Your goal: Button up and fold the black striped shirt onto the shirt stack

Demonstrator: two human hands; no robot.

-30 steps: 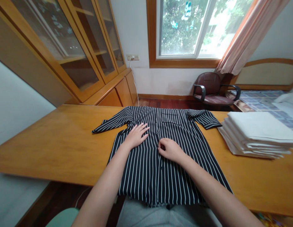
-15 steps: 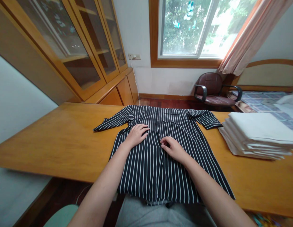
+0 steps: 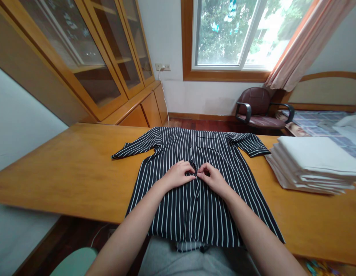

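Note:
A black shirt with white stripes (image 3: 172,207) lies spread on the wooden table, its short sleeves out to both sides and its hem hanging over the near edge. My left hand (image 3: 180,174) and my right hand (image 3: 210,178) meet at the front placket, about mid-shirt. Both have thumb and fingers pinched on the placket fabric, their tips nearly touching. Whether a button sits between the fingertips is too small to make out. A dark gap in the cloth shows just above the fingers.
On the right of the table (image 3: 65,168) stands a stack of folded white cloth (image 3: 318,161). Beyond it are a brown armchair (image 3: 256,107) and a bed (image 3: 324,119). A glass-door cabinet (image 3: 109,57) rises at the back left. Below the left edge is a green stool (image 3: 76,262).
My left hand has moved right from lying flat on the shirt to pinch the placket beside my right hand. The right hand stays nearly in place. The cloth on the left shifted slightly.

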